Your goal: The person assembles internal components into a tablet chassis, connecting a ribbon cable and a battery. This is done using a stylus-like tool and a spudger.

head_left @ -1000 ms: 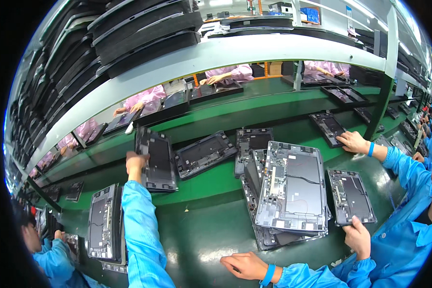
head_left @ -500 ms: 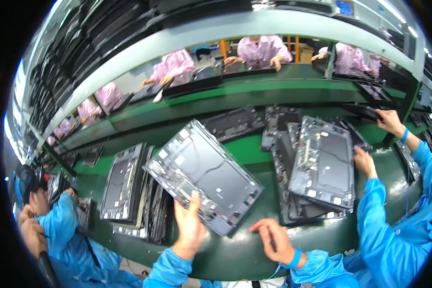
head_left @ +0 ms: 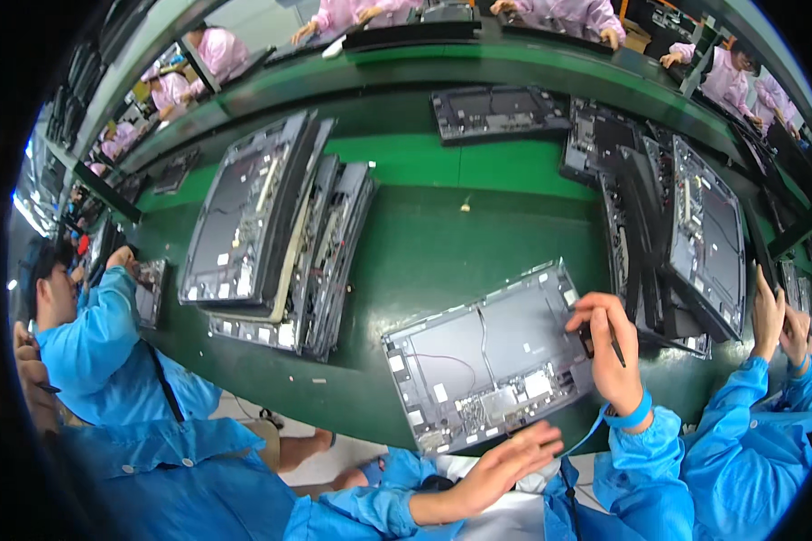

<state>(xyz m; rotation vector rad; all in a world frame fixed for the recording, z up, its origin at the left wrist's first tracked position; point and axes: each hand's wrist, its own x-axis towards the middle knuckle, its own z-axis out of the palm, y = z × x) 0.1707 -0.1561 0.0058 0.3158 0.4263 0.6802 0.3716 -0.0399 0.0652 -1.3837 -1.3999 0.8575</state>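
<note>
Hand Positions at the Opened Tablet Chassis

The opened tablet chassis (head_left: 451, 356) lies right of the lower centre of the frame, inner side up, on the green workbench (head_left: 424, 243). It is set at an angle, with its circuit board (head_left: 514, 403) along the lower edge and a dark flat cable (head_left: 485, 341) crossing the interior.

Right hand (head_left: 612, 356): positioned at the right end of the chassis. The fingers are bent and closed around a slender black tool (head_left: 618, 353). The fingertips overlap the chassis edge in this view; contact cannot be confirmed. A blue wrist strap (head_left: 632, 412) encircles the wrist.

Left hand (head_left: 505, 464): positioned just below the lower edge of the chassis. The fingers are extended and slightly parted, gripping nothing. Whether the fingertips touch the edge cannot be told.

Adjacent items: a leaning left stack (head_left: 244, 216) of similar chassis stands left of centre in the frame. A right stack (head_left: 708, 243) stands at the right, near the right hand. A separate chassis (head_left: 496, 114) lies at the upper centre.
</note>
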